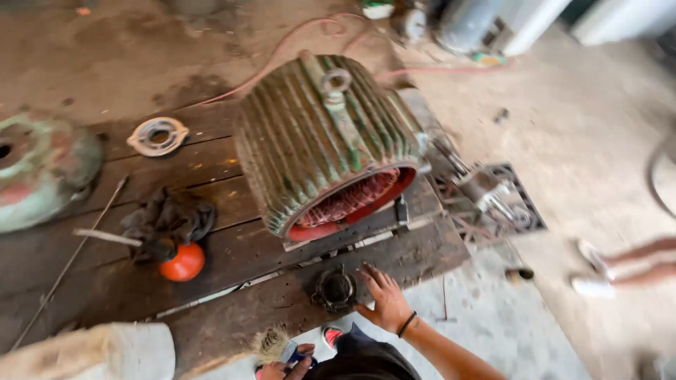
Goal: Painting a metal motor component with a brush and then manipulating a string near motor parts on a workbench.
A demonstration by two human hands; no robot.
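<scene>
My right hand [385,301] lies flat with spread fingers on the dark wooden platform [232,309], its fingertips touching a small dark round metal cap [334,288]. It holds nothing. My left hand [287,367], at the bottom edge and partly cut off, is closed on a brush [271,345] with pale bristles pointing up and left. Just beyond the cap stands a big ribbed green motor housing [324,134] on its side, its open end showing reddish windings [352,200].
An orange round object [184,262] under a dark rag [165,222], a metal ring flange [158,135] and a green end cover [42,169] lie to the left. A pale cylinder [105,350] is at bottom left. Another person's feet [598,271] and a floor grate [510,204] are at right.
</scene>
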